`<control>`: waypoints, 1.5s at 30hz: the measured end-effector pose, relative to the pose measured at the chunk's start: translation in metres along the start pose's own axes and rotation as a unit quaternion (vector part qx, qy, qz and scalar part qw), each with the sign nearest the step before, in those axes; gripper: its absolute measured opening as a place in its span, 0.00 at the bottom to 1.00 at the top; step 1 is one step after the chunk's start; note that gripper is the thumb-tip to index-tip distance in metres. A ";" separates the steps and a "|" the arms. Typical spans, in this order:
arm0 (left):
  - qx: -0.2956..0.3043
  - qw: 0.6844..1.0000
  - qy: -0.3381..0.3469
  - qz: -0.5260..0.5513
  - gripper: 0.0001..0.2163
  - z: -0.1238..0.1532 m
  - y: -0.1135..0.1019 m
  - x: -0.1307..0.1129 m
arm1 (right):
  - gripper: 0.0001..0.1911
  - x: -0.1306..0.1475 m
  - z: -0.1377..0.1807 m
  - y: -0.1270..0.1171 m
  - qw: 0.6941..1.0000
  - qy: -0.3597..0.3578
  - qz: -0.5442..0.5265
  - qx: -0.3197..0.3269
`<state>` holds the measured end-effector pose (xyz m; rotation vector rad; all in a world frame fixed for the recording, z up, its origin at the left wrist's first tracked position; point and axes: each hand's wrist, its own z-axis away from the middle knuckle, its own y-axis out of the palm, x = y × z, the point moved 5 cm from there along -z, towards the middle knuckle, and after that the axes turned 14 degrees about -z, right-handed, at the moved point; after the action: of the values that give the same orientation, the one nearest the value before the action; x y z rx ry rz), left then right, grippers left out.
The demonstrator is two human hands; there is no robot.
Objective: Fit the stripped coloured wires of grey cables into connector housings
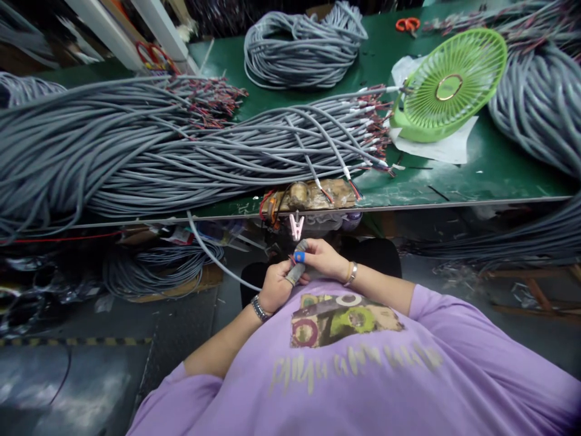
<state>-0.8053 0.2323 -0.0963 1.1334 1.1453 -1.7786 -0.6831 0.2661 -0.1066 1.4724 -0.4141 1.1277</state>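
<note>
A grey cable (218, 261) hangs over the table edge and runs into my left hand (276, 287), whose fingers are closed around it in front of my belly. My right hand (324, 260) meets it there, thumb and fingers pinched at the cable's end. Thin reddish wires (291, 258) show between the two hands. Greyish wrapping covers some fingertips, and a blue band (299, 257) sits on a right-hand finger. The exact grip on the wires is partly hidden by the fingers. Just beyond the hands, a pink clothespin (296, 227) is fixed at the table edge.
Long bundles of grey cables (218, 151) with stripped ends lie across the green table (499, 181). A wooden block (336, 192) sits at its edge. Behind are a coiled cable bundle (302, 51), a green fan (449, 88), orange-handled scissors (407, 24) and more cables (540, 109) at right.
</note>
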 end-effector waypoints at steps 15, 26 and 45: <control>-0.136 0.973 -0.011 0.184 0.15 -0.004 -0.003 0.015 | 0.21 0.010 -0.006 0.003 0.999 -0.015 -0.022 -0.038; -0.193 0.966 0.004 0.174 0.15 -0.001 -0.009 0.020 | 0.20 0.006 -0.005 -0.001 0.999 -0.035 -0.024 -0.024; -0.051 0.975 0.039 0.212 0.13 -0.004 -0.006 -0.022 | 0.26 0.020 -0.028 -0.003 0.976 0.126 -0.178 -0.004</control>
<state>-0.8024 0.2405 -0.0750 1.2832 0.9399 -1.3441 -0.6825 0.2987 -0.0955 1.3115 0.0242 1.0018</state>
